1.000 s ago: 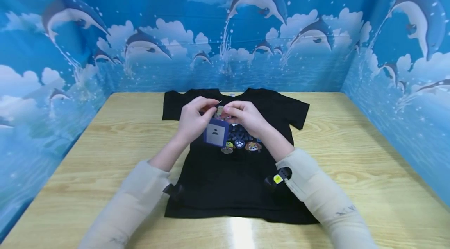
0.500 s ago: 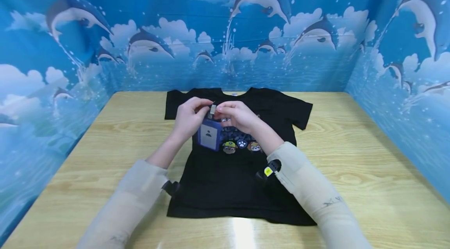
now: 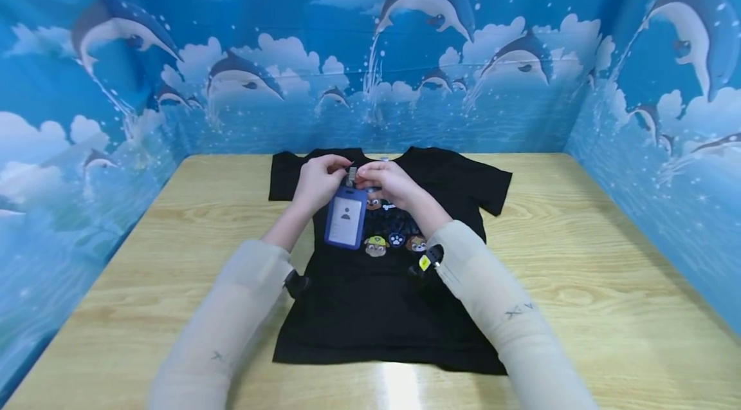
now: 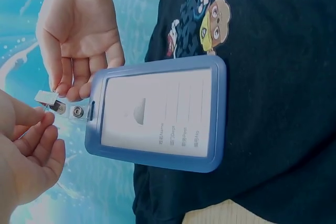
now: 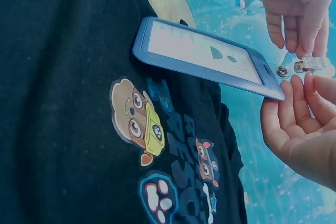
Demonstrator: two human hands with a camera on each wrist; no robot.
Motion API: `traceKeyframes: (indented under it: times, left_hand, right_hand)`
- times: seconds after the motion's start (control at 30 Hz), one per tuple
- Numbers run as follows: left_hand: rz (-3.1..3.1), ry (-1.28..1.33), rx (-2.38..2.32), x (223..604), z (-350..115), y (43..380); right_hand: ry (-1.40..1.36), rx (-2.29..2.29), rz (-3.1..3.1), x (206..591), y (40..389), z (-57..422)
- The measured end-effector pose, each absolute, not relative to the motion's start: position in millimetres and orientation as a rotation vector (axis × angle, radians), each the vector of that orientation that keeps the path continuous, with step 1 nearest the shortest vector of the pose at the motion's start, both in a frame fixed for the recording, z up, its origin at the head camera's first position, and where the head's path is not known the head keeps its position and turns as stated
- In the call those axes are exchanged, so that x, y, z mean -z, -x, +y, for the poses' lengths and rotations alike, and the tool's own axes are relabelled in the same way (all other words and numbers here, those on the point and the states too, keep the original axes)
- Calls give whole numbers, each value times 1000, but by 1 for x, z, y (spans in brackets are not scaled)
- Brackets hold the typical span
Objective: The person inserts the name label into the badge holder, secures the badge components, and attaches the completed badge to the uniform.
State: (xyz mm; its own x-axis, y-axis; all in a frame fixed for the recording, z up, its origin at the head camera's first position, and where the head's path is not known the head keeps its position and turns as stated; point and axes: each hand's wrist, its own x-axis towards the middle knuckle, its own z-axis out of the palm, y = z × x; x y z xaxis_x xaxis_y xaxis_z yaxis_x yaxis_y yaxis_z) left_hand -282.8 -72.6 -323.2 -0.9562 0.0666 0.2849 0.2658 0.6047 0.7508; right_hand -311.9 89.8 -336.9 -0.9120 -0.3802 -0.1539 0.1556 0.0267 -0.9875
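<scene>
A blue-framed ID badge holder [image 4: 157, 114] with a white card inside hangs from a clear strap and a silver metal clip [image 5: 313, 63]. My left hand [image 3: 320, 181] pinches the clip from the left with thumb and index finger. From the other side, my right hand [image 3: 390, 185] holds the same clip between its fingertips, the other fingers loosely curled. Fingertips partly hide the clip, so its jaws cannot be made out. Below the hands, a black T-shirt [image 3: 393, 307] with a cartoon dog print lies spread flat. The badge hangs over the left of its chest.
The light wood table [image 3: 579, 281] stretches out on both sides of the shirt. A blue dolphin-printed curtain [image 3: 324, 43] closes off the back and sides. Dark cameras [image 3: 296, 282] are strapped at both sleeve cuffs.
Both hands have shifted slightly left with the badge. The holder has swung to face the head camera more squarely, and the silver clip shows more clearly between the fingers.
</scene>
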Motion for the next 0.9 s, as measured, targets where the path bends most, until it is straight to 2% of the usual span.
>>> traceKeyframes:
  times: [0.53, 0.9]
  left_hand:
    - [-2606, 75, 1402, 340, -81, 306]
    - [-2632, -77, 1450, 350, -91, 319]
  right_hand:
    - [161, 1801, 2033, 350, 335, 73]
    - [170, 1653, 2356, 362, 343, 68]
